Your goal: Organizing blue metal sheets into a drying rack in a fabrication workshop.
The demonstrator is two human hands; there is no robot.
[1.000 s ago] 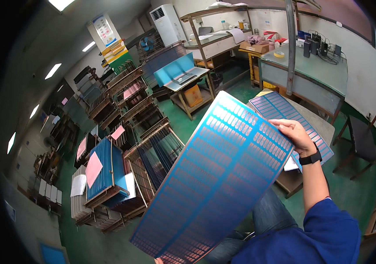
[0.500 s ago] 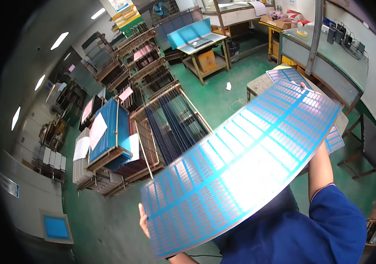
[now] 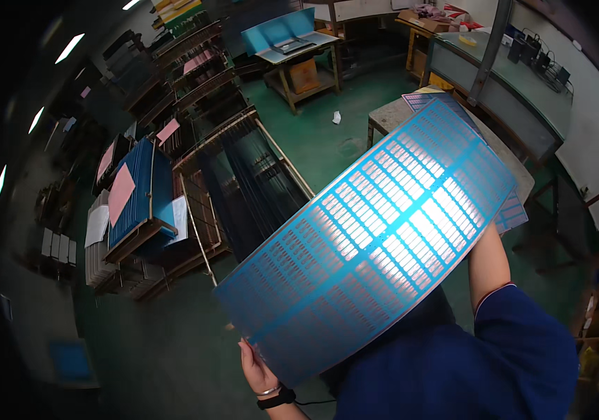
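Note:
A large printed circuit board panel (image 3: pixel 376 234), blue with rows of small copper-coloured patterns, is held up at a slant in front of me. At its lower left corner my left hand (image 3: pixel 259 369) grips the edge, thumb showing and the other fingers mostly behind. My right forearm (image 3: pixel 490 262) reaches up to the panel's right end, where the panel hides my right hand as it supports it. Light glares off the middle of the surface. More patterned panels (image 3: pixel 513 213) lie partly hidden behind the right end, on a stone-topped table (image 3: pixel 387 119).
On the left stands a rack of upright blue panels (image 3: pixel 137 199) with a pink sheet (image 3: pixel 121 192) on it. A wire rack of dark panels (image 3: pixel 243 182) is beyond my panel. Further off are a wooden stand (image 3: pixel 299 56), a long bench (image 3: pixel 516 84) and a chair (image 3: pixel 579 217).
The panel has tilted, so its glare is smaller and the pattern shows more clearly. More of my left hand and wrist shows; my right fingertips have gone from the far edge.

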